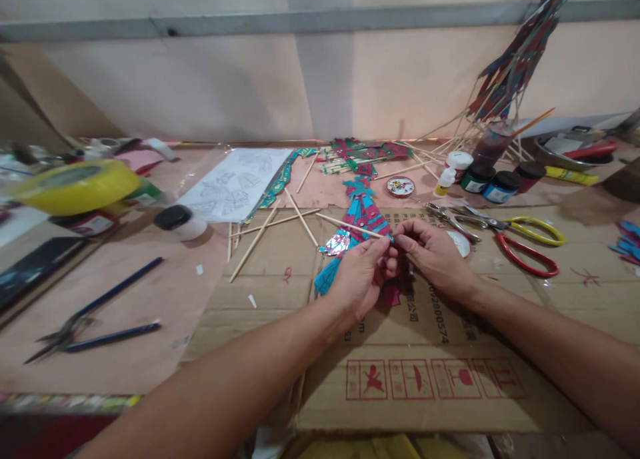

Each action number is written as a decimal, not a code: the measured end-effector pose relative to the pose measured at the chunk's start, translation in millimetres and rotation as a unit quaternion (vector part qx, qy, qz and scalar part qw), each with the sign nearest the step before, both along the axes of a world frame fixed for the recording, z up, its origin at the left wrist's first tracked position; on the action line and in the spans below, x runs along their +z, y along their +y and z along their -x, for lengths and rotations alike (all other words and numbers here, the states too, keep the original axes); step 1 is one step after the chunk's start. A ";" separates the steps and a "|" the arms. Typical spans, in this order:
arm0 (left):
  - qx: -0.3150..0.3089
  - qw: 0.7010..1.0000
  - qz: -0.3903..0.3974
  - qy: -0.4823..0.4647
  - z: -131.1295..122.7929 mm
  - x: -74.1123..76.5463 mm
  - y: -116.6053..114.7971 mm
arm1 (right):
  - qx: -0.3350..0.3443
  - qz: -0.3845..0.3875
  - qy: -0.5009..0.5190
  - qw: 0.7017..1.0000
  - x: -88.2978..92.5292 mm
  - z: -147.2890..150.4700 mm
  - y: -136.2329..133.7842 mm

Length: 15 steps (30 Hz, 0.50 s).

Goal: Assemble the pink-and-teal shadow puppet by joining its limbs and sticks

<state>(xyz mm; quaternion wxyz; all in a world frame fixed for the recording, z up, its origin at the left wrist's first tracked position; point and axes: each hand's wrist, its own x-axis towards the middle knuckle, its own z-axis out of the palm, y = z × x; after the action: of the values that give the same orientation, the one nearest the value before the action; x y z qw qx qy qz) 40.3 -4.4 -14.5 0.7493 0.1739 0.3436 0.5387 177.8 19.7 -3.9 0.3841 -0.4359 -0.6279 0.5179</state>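
A flat, jointed shadow puppet point(367, 212) in blue and magenta lies on the cardboard sheet point(400, 412), partly covered by my hands. One thin wooden stick point(345, 224) crosses the figure and ends at a small blue tip between my fingers. My left hand point(364, 276) pinches that tip with thumb and forefinger. From the other side, the closed fingers of my right hand point(427, 246) meet it at the same spot; the exact contact is hidden. A second stick point(303, 219) runs to the puppet's silvery arm piece point(339, 242).
Red-and-yellow-handled pliers point(525, 242) lie right, below paint jars point(501, 187). Blue-handled cutters point(107, 306), yellow tape point(77, 182) and a white jar point(181, 223) are left. A line drawing point(237, 182), more puppet pieces point(360, 156) and a hanging bundle of figures point(520, 66) are behind.
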 end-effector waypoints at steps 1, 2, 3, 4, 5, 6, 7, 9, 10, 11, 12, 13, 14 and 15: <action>0.000 1.000 0.001 0.000 -0.3 0.0 -0.3 | 0.002 -0.001 -0.001 1.000 -0.1 0.1 -0.2; 0.000 1.000 0.001 -0.001 -0.5 0.0 -0.6 | 0.004 -0.002 -0.002 1.000 0.0 0.1 -0.3; 0.000 1.000 0.002 -0.002 -0.7 0.1 -0.8 | 0.006 -0.003 -0.004 1.000 0.1 0.1 -0.4; -0.001 1.000 0.002 -0.004 -0.8 0.1 -1.0 | 0.007 -0.005 -0.006 1.000 0.2 0.1 -0.5; -0.001 1.000 0.003 -0.005 -0.8 0.1 -1.1 | 0.006 -0.008 -0.009 1.000 0.3 0.2 -0.5; -0.001 1.000 0.002 -0.005 -0.8 0.1 -1.1 | 0.003 -0.010 -0.011 1.000 0.4 0.2 -0.6; 0.000 1.000 0.002 -0.004 -0.7 0.0 -1.1 | 0.000 -0.012 -0.012 1.000 0.4 0.4 -0.6; -0.001 1.000 0.003 -0.005 -0.4 0.1 -0.9 | -0.006 -0.009 -0.012 1.000 0.0 0.8 -0.7; -0.002 1.000 0.003 -0.007 -0.3 0.1 -0.7 | -0.009 -0.007 -0.010 1.000 -0.3 1.0 -0.7; -0.002 1.000 0.003 -0.009 -0.2 0.1 -0.6 | -0.012 -0.003 -0.009 1.000 -0.7 1.3 -0.7; -0.003 1.000 0.003 -0.011 -0.1 0.1 -0.4 | -0.013 0.000 -0.007 1.000 -1.1 1.5 -0.8; -0.004 1.000 0.003 -0.011 -0.2 0.1 -0.3 | -0.013 0.004 -0.005 1.000 -1.5 1.8 -0.9; -0.004 1.000 0.002 -0.010 -0.3 -0.1 -0.3 | -0.011 0.011 -0.003 1.000 -1.7 2.2 -1.0; -0.005 1.000 0.001 -0.008 -0.5 -0.4 -0.3 | -0.007 0.018 0.000 1.000 -1.6 2.5 -1.2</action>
<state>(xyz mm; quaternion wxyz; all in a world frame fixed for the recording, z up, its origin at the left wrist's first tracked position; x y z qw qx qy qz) 40.8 -4.7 -14.9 0.7547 0.1704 0.3372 0.5364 175.3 18.5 -5.5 0.3796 -0.4469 -0.6152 0.5270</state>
